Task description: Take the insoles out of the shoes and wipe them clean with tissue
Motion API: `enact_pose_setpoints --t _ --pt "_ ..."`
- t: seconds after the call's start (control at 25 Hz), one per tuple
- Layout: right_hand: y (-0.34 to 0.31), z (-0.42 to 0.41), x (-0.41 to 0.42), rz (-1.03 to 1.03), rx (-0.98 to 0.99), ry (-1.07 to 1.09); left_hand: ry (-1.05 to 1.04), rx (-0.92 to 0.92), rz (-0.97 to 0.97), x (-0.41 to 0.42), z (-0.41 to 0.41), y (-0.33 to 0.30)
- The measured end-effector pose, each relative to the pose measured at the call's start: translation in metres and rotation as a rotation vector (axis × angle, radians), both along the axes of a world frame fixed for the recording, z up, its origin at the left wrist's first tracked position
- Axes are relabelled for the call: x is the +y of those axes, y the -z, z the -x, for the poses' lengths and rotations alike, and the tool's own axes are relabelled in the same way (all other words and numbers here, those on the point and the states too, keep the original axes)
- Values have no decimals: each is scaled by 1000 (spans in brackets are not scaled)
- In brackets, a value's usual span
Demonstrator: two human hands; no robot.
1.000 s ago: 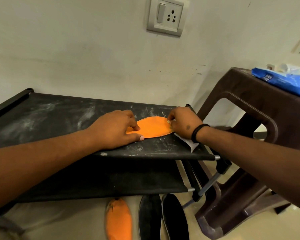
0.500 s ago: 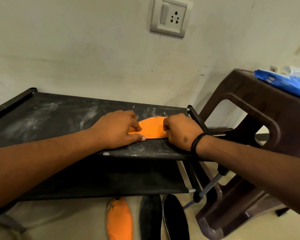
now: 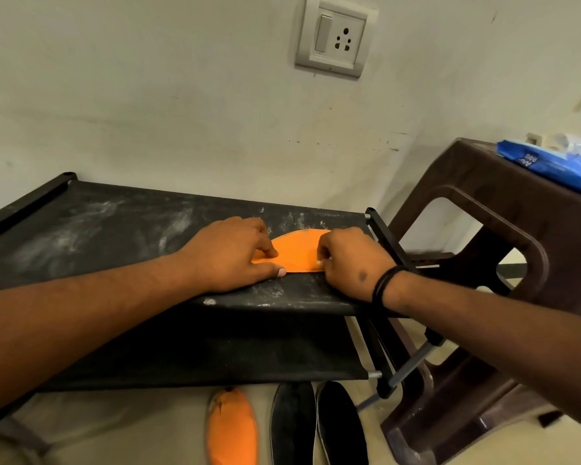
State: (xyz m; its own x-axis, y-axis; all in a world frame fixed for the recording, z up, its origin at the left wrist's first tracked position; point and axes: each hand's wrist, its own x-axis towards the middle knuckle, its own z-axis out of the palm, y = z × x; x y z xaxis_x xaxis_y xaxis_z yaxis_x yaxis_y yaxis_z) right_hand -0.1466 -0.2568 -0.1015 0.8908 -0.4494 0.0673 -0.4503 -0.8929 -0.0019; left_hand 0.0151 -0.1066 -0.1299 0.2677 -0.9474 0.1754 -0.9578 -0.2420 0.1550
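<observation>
Both hands work an orange insole (image 3: 297,251) on the dusty top shelf of a black shoe rack (image 3: 114,226): the left hand (image 3: 230,255) presses it flat, fingers bent on its edge, while the right hand (image 3: 353,260) curls over the other end, apparently bunching a tissue that is all but hidden. Wiping is in hand. Next, the insole likely needs turning; another orange insole (image 3: 232,427) and two black insoles (image 3: 316,424) wait on the floor.

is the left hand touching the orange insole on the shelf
Touching. The head view shows the left hand lying on the orange insole, fingers pressing its left end flat on the shelf.
</observation>
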Motion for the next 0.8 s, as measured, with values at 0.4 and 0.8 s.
enact_pose_setpoints --t 0.4,0.8 --pt "-5 -29 -56 -103 -120 111 12 -12 13 -2 0 0" --pt "-6 -50 -27 -15 -4 -98 1 -45 3 -3 0 0"
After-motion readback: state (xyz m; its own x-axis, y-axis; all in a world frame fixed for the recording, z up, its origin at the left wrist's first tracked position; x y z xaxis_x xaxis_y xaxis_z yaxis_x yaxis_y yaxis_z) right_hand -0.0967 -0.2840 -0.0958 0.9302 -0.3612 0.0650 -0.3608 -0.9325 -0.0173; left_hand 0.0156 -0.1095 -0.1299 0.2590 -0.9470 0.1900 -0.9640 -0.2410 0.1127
